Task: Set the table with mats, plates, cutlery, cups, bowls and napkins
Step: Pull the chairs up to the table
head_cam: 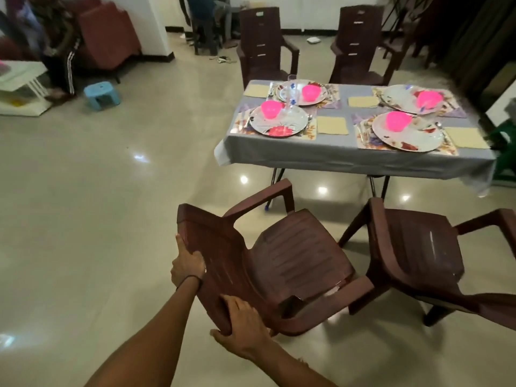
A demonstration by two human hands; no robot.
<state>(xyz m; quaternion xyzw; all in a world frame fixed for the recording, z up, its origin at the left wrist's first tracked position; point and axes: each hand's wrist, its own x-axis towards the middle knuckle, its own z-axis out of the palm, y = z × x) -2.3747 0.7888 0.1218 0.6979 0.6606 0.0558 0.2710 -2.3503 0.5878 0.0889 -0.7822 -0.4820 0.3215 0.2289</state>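
A brown plastic chair (296, 263) stands tilted on the floor in front of me. My left hand (186, 265) grips the upper edge of its backrest and my right hand (243, 326) grips the lower edge of the backrest. Beyond it, the table under a grey cloth (349, 157) carries several flowered mats, each with a white flowered plate (279, 121) and a pink bowl (271, 109) on it. Pale yellow napkins (332, 125) lie beside the mats. A clear cup (291, 103) stands between the two left plates. Cutlery lies beside the plates, hard to make out.
A second brown chair (424, 258) stands to the right of the one I hold, and two more (262, 46) stand behind the table. A small blue stool (102, 94) and a white rack (22, 88) are at the far left. A person stands near stacked chairs at the back left.
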